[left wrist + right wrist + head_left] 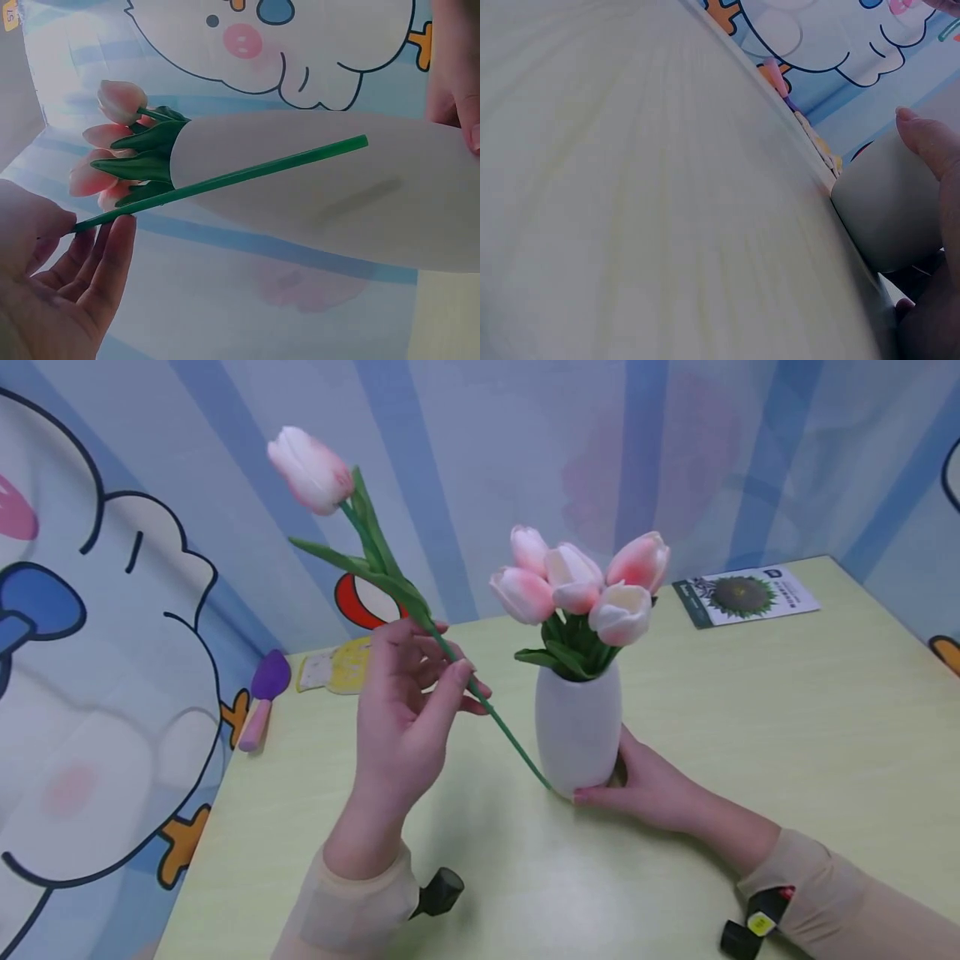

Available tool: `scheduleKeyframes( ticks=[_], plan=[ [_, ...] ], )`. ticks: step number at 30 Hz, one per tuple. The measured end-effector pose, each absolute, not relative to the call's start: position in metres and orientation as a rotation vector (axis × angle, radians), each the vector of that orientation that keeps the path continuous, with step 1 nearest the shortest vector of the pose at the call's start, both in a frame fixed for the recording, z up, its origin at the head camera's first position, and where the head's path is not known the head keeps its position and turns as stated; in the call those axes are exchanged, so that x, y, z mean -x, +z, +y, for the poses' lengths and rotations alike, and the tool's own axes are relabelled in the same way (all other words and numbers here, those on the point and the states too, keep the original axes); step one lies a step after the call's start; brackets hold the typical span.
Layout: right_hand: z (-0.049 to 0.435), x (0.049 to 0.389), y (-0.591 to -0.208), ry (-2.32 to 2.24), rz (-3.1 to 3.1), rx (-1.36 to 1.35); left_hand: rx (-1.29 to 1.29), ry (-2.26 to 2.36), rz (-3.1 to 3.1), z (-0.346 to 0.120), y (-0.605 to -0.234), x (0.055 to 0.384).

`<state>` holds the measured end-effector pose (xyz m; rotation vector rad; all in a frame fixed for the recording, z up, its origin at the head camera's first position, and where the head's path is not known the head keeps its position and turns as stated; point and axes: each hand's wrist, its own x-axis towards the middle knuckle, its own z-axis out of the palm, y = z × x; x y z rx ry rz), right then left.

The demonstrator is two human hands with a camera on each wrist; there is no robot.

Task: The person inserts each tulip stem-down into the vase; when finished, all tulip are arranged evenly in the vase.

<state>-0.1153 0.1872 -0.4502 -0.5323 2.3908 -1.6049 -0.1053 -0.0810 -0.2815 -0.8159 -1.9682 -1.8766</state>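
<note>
My left hand (pixel 405 718) pinches the green stem of a single pink-and-white tulip (pixel 311 472) between thumb and fingers. That tulip leans to the upper left, its bloom high above the table. In the left wrist view the lower end of its stem (pixel 247 174) crosses in front of the white vase (pixel 315 217). Several similar tulips (pixel 573 578) stand in the vase (pixel 577 727), blooms above the rim, lower stems hidden inside. Low on the vase, my right hand (pixel 656 785) holds its side near the base, the thumb in front; most of its fingers are hidden behind.
A purple scoop with a pink handle (pixel 256 725) lies at the table's left edge. Beside it is a yellow-and-white flat item (pixel 348 667), partly covered by my left hand. A card with a round plant picture (pixel 742 596) lies at the back right, before the blue striped backdrop (pixel 480 460).
</note>
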Motion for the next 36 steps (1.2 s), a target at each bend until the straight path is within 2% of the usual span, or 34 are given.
scheduleKeyframes(
  ticks=[21, 36],
  plan=[
    [0.186, 0.113, -0.456, -1.611, 2.387, 0.524, 0.843, -1.914, -1.641, -0.076, -0.256, 0.109],
    [0.188, 0.115, -0.451, -1.591, 2.406, 0.526, 0.639, -1.927, -1.158, -0.070, -0.238, 0.112]
  ],
)
